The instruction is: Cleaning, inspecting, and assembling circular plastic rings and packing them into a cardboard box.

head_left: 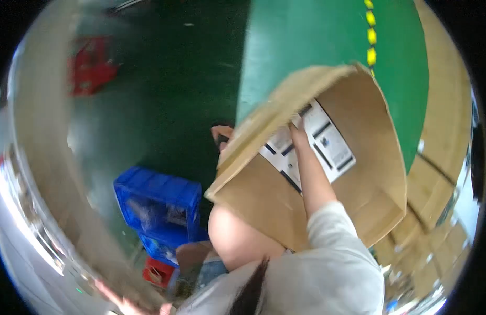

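Observation:
My right arm reaches down into a large open cardboard box [382,173] that stands tilted before me. Inside lie flat white packages with dark bars, one on the right [335,149] and one on the left [290,170]. My right hand [299,135] is where the two meet, its fingers closed at the edge of the right package; the fingertips are partly hidden. At the lower left my left hand [122,300], blurred, has its fingers stretched out beside a pale brown edge and appears to hold nothing. My bare knee [238,236] touches the box's near left side.
Blue plastic crates [159,194] stand on the floor at the left, with a red container [158,272] below them. A blurred red stool [91,65] is farther off. Stacked cartons [432,178] line the right side. A yellow dashed line [371,35] crosses the green floor [316,37].

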`<state>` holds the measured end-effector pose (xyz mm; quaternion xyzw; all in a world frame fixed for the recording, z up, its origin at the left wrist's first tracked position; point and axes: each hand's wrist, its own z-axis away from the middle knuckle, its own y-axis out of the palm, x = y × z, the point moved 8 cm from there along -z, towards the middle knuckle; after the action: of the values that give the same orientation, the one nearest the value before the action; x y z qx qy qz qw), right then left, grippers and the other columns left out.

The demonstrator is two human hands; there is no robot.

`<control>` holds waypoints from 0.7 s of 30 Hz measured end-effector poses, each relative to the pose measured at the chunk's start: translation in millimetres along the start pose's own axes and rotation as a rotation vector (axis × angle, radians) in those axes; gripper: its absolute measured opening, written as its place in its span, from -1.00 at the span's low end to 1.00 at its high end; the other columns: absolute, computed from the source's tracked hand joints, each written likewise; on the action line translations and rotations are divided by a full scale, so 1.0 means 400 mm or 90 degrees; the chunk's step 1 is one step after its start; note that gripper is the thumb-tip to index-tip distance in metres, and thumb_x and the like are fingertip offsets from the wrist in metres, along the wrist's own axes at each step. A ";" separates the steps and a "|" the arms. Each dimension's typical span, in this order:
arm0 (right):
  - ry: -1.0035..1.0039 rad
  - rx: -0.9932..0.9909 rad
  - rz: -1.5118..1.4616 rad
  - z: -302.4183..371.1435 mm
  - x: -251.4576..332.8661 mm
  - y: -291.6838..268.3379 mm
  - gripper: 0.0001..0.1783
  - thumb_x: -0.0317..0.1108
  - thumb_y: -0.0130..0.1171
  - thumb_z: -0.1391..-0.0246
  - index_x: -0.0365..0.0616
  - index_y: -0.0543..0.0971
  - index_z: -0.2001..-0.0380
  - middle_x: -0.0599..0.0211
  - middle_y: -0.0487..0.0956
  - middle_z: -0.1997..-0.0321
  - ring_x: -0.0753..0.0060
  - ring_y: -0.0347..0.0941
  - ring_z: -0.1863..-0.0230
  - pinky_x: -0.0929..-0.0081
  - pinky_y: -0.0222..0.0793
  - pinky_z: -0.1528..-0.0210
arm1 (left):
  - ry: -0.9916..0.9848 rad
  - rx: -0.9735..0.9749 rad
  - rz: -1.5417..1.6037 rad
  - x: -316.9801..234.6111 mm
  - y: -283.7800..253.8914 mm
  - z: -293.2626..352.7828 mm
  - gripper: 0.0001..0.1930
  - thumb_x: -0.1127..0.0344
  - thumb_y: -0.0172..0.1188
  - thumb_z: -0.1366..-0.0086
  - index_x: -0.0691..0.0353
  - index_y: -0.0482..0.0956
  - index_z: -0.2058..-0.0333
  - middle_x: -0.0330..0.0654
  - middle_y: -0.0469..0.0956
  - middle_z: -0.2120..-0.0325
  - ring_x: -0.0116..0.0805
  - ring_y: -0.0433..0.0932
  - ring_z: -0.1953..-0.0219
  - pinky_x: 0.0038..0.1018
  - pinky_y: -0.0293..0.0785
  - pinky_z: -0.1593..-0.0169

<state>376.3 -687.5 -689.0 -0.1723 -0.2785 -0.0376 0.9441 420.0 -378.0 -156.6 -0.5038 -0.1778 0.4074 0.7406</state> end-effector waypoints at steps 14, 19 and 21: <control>-1.060 0.257 -0.049 1.330 1.229 -0.037 -0.72 -0.46 -0.14 -0.33 -0.26 0.42 -0.04 0.22 0.51 0.02 0.41 0.43 0.03 0.47 0.32 -0.10 | -0.388 -0.591 0.328 -0.102 -0.246 0.906 -0.39 0.06 0.18 -0.21 0.14 0.36 -0.21 0.02 0.19 -0.29 0.21 -0.02 -0.38 0.13 -0.05 -0.31; -1.193 0.444 0.503 1.680 1.142 0.537 -0.66 -0.46 0.08 -0.15 -0.15 0.51 -0.03 0.20 0.51 -0.10 0.28 0.41 -0.17 0.42 0.31 -0.18 | -0.807 -0.750 0.285 -0.271 0.064 1.320 -0.51 0.38 0.23 -0.14 0.19 0.46 -0.10 -0.02 0.41 -0.11 0.09 0.29 -0.23 -0.15 0.20 -0.27; -1.343 0.436 0.580 1.792 1.090 0.747 -0.54 -0.33 0.20 -0.09 -0.09 0.47 -0.09 0.11 0.45 -0.17 0.00 0.34 -0.23 0.31 0.25 -0.26 | -0.900 -0.787 0.328 -0.344 0.164 1.397 -0.53 0.42 0.22 -0.13 0.22 0.48 -0.07 -0.03 0.42 -0.10 0.06 0.30 -0.22 -0.19 0.21 -0.27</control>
<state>425.7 -148.2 18.1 0.0594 -0.8239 0.5360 0.1741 -67.7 -139.3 45.1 -0.4662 -0.6483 0.6003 -0.0445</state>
